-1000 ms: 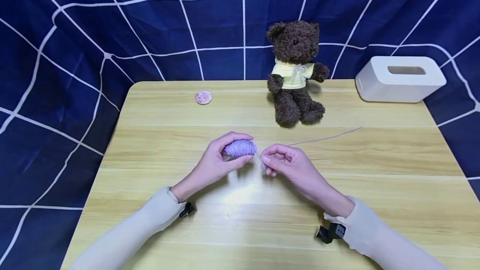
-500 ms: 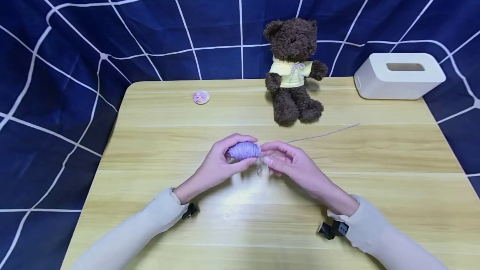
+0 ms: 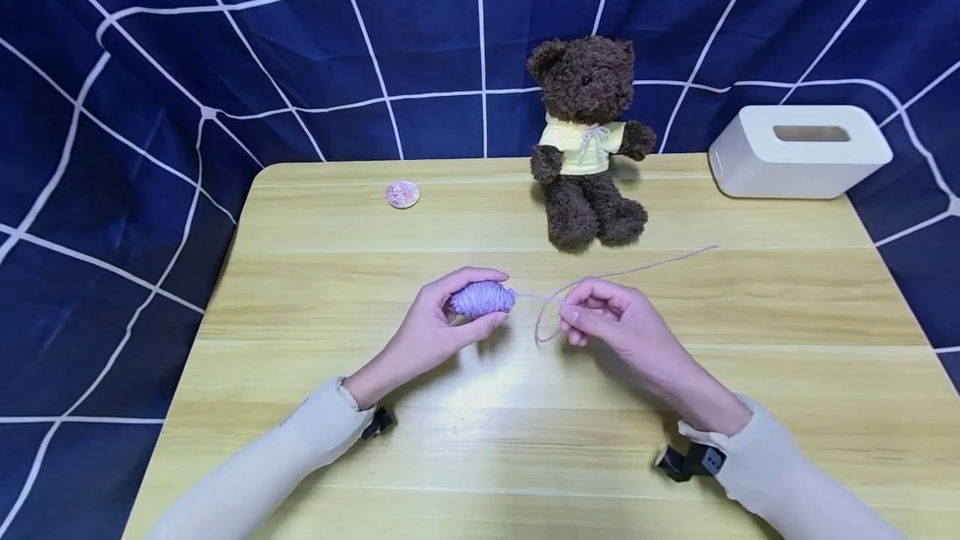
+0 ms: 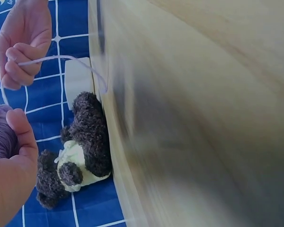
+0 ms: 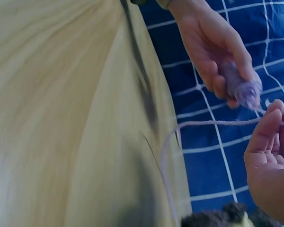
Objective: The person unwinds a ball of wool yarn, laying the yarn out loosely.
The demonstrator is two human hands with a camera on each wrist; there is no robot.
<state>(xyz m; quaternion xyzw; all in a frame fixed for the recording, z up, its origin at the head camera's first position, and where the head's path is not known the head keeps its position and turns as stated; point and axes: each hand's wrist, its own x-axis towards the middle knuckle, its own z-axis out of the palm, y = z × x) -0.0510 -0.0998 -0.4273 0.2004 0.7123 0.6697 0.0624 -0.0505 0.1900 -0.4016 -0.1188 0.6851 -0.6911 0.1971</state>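
My left hand (image 3: 442, 315) grips a small ball of purple yarn (image 3: 482, 298) above the middle of the table, thumb on the near side and fingers on the far side. To its right, my right hand (image 3: 622, 327) pinches the yarn strand (image 3: 531, 297) between thumb and fingertips. That strand runs taut from the ball's right end to the pinch. Beyond the fingers the loose yarn tail (image 3: 645, 267) loops down, then trails to the back right. In the right wrist view the ball (image 5: 244, 87) shows its end, with the strand leaving it.
A brown teddy bear (image 3: 588, 144) in a yellow top sits at the back of the wooden table (image 3: 337, 273). A white tissue box (image 3: 798, 152) stands at the back right corner. The round pink disc (image 3: 402, 194) lies at the back left. Blue checked cloth (image 3: 435, 40) hangs behind.
My right hand has moved away from the ball to the right, drawing the strand out straight. A loose loop now shows between the hands. The left hand has stayed nearly in place.
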